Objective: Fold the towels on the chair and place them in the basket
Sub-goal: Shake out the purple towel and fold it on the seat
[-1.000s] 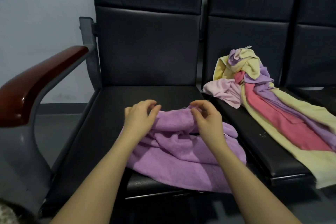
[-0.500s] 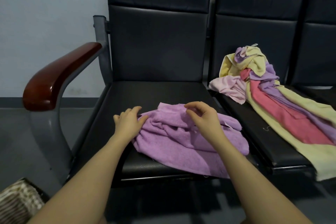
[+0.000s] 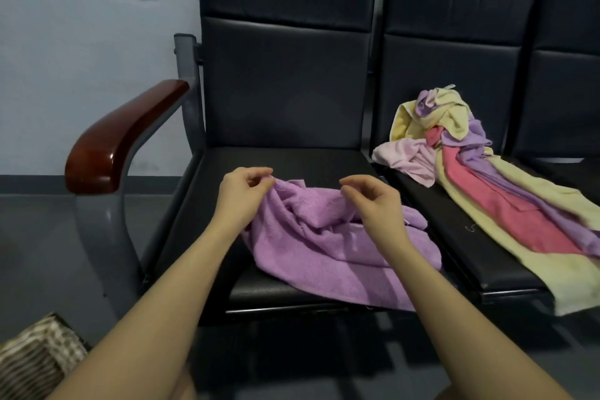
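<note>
We saw the rumpled purple terry towel (image 3: pixel 328 247) on the black chair (image 3: pixel 285 159), left hand (image 3: pixel 242 193) and right hand (image 3: pixel 373 201) each pinching its far edge; woven basket (image 3: pixel 35 357) at lower left.

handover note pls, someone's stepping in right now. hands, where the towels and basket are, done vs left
Left hand: pinches the far edge of the purple towel.
Right hand: fingers curled at the same edge, further right; whether it actually has cloth is unclear.
Purple towel: crumpled on the left chair seat, its near edge hanging over the front. Not folded yet.
Towel pile: yellow, pink, red and lilac towels tangled on the next seat, untouched.
Basket: woven, on the floor at bottom left, only partly in view; contents not visible.
Done: nothing visibly folded.
Left: spread and fold the purple towel, put it in the basket, then work through the pile.
</note>
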Available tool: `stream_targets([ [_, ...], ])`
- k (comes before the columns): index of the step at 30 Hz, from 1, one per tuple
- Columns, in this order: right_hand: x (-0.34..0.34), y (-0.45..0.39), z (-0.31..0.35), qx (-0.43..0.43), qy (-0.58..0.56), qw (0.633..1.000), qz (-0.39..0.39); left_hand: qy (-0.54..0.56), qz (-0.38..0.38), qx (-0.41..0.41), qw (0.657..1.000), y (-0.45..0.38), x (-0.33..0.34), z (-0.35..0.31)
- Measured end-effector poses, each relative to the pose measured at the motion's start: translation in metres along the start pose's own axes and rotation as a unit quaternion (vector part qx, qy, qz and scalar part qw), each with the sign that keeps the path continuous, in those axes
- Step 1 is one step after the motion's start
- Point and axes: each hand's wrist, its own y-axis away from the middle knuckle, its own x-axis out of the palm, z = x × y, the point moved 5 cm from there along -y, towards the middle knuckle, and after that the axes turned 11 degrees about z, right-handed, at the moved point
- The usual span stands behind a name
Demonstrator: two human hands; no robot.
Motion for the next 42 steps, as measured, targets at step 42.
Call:
stream_targets([
  [42,-0.08,-0.015,0.106,-0.024,-0.172,0.961,-0.215,-0.116,-0.13,0.136,0.975,0.019,-0.09,-0.139],
])
